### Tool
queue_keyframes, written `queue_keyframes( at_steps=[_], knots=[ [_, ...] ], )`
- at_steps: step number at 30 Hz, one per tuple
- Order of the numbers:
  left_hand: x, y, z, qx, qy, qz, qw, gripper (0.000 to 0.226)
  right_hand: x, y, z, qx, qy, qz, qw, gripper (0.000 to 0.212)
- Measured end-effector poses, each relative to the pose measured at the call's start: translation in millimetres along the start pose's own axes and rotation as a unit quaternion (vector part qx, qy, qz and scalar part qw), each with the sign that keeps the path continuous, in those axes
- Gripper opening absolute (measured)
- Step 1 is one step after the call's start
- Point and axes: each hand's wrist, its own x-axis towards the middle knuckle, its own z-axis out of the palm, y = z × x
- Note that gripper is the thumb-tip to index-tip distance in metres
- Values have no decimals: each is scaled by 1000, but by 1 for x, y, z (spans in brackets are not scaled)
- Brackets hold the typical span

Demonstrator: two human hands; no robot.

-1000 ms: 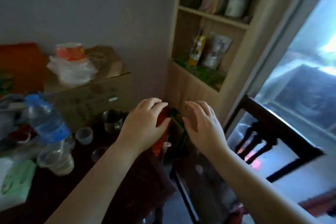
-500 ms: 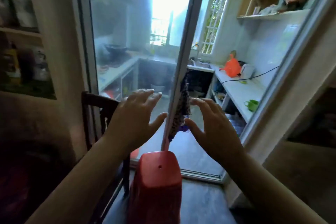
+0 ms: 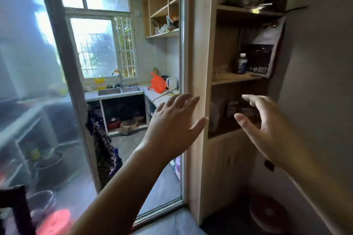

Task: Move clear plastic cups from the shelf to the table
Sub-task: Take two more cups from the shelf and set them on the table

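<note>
A tall wooden shelf unit [image 3: 202, 47] stands on the right. On its middle shelf, at the left, sit faint clear plastic cups [image 3: 220, 72], hard to make out in the shade. My left hand [image 3: 172, 126] is raised in front of the unit's left post, fingers spread, holding nothing. My right hand [image 3: 265, 126] is up in front of the lower compartment, fingers apart and empty. Both hands are below the shelf with the cups. The table is out of view.
A small bottle [image 3: 242, 63] and a dark packet [image 3: 260, 57] share the cups' shelf. A glass sliding door [image 3: 57, 66] opens onto a kitchen with a sink [image 3: 118, 90]. A dark chair back [image 3: 18, 210] is at the lower left; a round red-and-white lid [image 3: 268, 212] lies on the floor.
My view has swung right from the table, past the glass door, to the shelf unit. Both hands stayed raised and empty and now hover before the shelves.
</note>
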Motion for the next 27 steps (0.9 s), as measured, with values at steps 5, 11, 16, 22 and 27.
queue_keyframes(
  at_steps=[5, 11, 16, 22, 27],
  knots=[
    [70, 17, 65, -35, -3, 40, 999, 56, 15, 75, 1, -34, 25, 34, 999, 49],
    [170, 9, 140, -45, 2, 59, 997, 55, 97, 156, 17, -96, 34, 42, 994, 48],
    [242, -5, 198, -51, 10, 55, 997, 54, 157, 215, 45, -84, 36, 31, 995, 49],
    [296, -3, 274, -47, -29, 47, 997, 60, 184, 301, 90, -76, -17, 58, 995, 46],
    [344, -7, 322, -21, -21, 30, 999, 60, 243, 365, 113, -17, -14, 49, 999, 42]
  ],
)
